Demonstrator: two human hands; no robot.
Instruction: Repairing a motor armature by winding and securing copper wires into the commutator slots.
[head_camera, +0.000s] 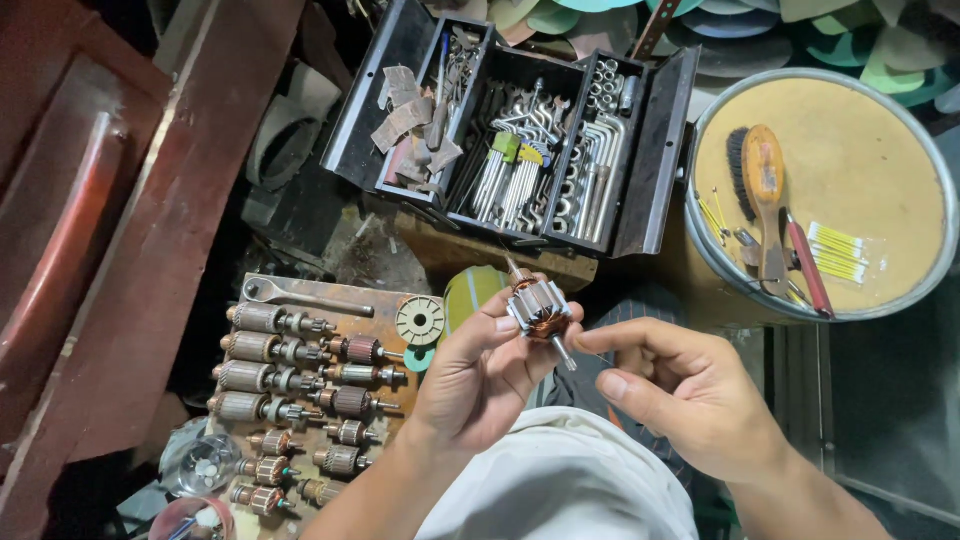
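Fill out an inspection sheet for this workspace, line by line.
Surface: brown wooden board at lower left, carrying rows of parts.
Job's things: small copper-wound motor armature held up in the left hand.
Clutter: rows of grey and copper armatures, steel ratchet wrench, open black metal toolbox, wooden-handled brush on a round tan drum top.
Fingers: left fingers pinch the armature; right hand beside it, holding nothing visible.
Cables: nothing seen.
Surroundings: reddish wooden planks at left.
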